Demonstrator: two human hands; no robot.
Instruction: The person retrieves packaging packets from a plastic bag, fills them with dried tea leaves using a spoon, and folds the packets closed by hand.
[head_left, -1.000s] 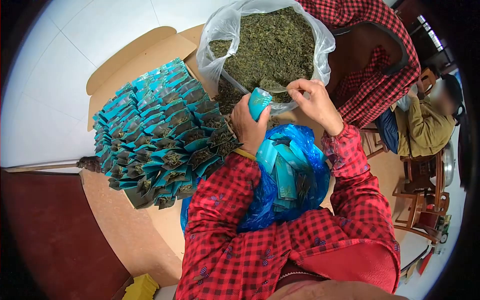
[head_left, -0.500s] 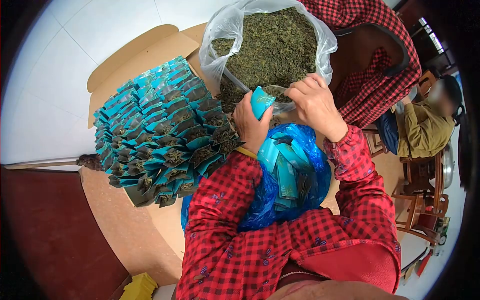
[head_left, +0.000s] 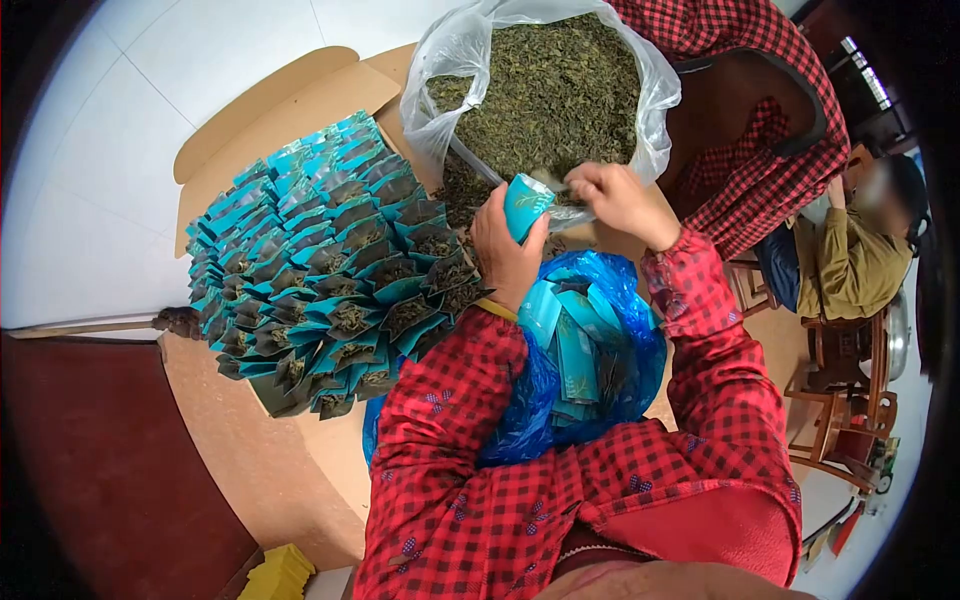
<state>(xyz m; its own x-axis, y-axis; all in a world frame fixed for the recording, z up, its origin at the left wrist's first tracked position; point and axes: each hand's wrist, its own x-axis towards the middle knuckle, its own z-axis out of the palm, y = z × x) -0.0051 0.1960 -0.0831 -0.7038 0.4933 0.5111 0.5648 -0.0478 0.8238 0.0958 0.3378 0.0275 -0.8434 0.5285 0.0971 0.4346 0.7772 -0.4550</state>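
Observation:
My left hand (head_left: 503, 250) is closed around a small teal packet (head_left: 526, 205), its mouth facing the bag of dried leaves. Just right of that mouth, my right hand (head_left: 622, 203) has its fingers pinched together, slightly blurred; what they hold is too small to name. Behind both hands lie the dark green dried leaves (head_left: 560, 95) in a clear plastic bag (head_left: 655, 110). Flat teal packets (head_left: 575, 355) fill a blue plastic bag (head_left: 645, 365) below my hands. To the left, many teal packets with leaves (head_left: 320, 260) stand upright in tight rows.
A cardboard box flap (head_left: 280, 105) sticks out behind the standing packets. Red-checked cloth (head_left: 800, 60) drapes a chair at the upper right. Another person (head_left: 860, 250) sits at the far right, near wooden chairs (head_left: 830, 425). Something yellow (head_left: 280, 575) lies at the bottom left.
My right hand shifted over the packet's mouth and then drew slightly back, its fingers now blurred. My left hand keeps the packet nearly in place. The seated person's arm has moved.

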